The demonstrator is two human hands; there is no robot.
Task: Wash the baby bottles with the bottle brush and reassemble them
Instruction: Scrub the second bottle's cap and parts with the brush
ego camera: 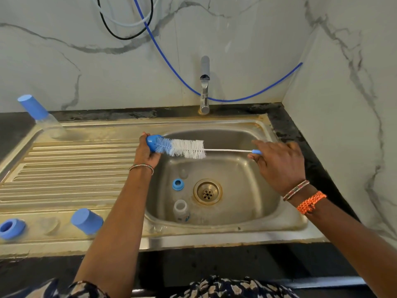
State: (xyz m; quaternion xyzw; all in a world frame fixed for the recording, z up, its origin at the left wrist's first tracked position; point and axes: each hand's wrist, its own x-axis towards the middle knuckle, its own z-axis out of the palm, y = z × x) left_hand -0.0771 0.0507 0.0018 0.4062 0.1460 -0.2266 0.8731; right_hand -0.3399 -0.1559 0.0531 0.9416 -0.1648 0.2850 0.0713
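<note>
- Patterned dark-and-cream garment (225,287) fills the bottom edge, nearest the camera; both bare forearms reach forward from it over the stainless steel sink unit (214,233) set in the dark table (300,134).
- Left hand (147,152): fingers curled round a small blue plastic bottle cap (153,143), held above the basin's left rim. Beaded bangle on that wrist.
- Right hand (279,162): thumb and fingertips pinch the blue tip of the wire handle of the bottle brush (187,149), over the basin's right half. Bangle and orange braided band on that wrist.
- Bottle brush lies roughly level between the two hands; its blue bristle end is inside the cap, its white bristles just outside the cap mouth.
- Basin floor: blue plastic screw ring (178,184) left of the round drain (207,191); clear plastic baby bottle body (181,210) near the front-left corner, mouth towards the camera; a clear teat-like piece (183,174) behind the ring, faint, cannot tell for sure.
- Ribbed drainboard (75,168), back-left corner: assembled clear baby bottle with blue cap (40,117), standing.
- Drainboard front edge: second blue cap (87,220) beside the left forearm; second blue screw ring (11,229) at the far left; a clear piece between them, indistinct.
- Chrome tap (204,91) at the back edge of the sink, no water visible.
- Blue hose (171,67) and black cable (120,35) hang on the marble-pattern wall.
</note>
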